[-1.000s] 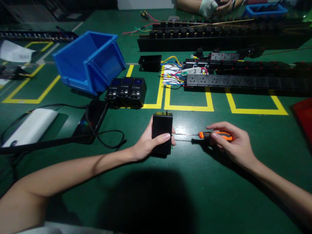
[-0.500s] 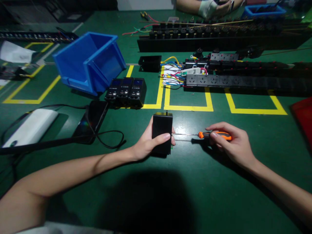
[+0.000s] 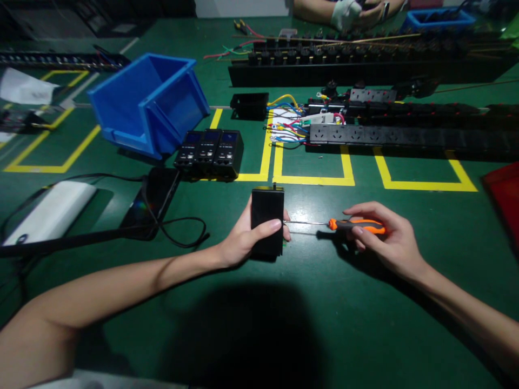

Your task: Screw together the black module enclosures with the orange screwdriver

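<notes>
My left hand (image 3: 239,240) is wrapped round a black rectangular box (image 3: 266,208), thumb across its front and fingertips showing at its right side. A bit of green, perhaps a circuit board edge, shows at the box's lower right. In my right hand (image 3: 391,237) is an orange and grey screwdriver (image 3: 360,225), held level by the handle. Its thin shaft points left and the tip meets the box's right side by my left fingertips. Whether a screw sits under the tip is too small to see. Beyond my left hand stand several black modules (image 3: 208,154) with small screens and ports.
Behind the modules sits a blue bin (image 3: 150,102). Black socket strips (image 3: 389,138) with loose coloured wires lie across the back. At left are a white power bank (image 3: 52,210), a phone (image 3: 152,202) and a cable. Another person's gloved hand (image 3: 346,13) is at the far edge.
The box and screwdriver have shifted slightly left together. My right fingers have changed position a little on the handle, showing more of its grey part.
</notes>
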`<state>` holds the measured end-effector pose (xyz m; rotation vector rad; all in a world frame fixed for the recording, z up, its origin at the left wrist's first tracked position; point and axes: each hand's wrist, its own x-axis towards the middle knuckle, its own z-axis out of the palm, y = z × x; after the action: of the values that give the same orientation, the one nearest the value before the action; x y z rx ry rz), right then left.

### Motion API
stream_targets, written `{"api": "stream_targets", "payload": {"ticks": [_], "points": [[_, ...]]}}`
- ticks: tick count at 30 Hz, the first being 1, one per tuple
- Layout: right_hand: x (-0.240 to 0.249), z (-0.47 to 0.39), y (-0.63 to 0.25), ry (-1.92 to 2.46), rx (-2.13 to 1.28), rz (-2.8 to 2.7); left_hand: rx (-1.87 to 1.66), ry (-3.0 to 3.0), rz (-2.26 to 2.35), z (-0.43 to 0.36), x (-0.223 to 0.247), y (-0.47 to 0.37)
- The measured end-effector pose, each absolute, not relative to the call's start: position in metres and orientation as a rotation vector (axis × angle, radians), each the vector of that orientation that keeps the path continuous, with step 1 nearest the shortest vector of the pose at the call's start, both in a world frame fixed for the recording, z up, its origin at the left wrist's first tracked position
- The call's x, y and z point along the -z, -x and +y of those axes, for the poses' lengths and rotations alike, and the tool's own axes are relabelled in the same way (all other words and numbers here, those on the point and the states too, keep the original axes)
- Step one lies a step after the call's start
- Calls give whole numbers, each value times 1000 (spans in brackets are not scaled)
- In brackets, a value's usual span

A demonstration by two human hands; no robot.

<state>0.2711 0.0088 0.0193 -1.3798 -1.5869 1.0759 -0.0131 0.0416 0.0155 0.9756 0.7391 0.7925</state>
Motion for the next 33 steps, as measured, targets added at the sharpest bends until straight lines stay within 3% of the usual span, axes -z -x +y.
{"api": "stream_targets", "payload": {"ticks": [33], "points": [[-24, 9, -266, 1419, -1135, -1533, -799, -958, 743, 43, -17, 12]]}}
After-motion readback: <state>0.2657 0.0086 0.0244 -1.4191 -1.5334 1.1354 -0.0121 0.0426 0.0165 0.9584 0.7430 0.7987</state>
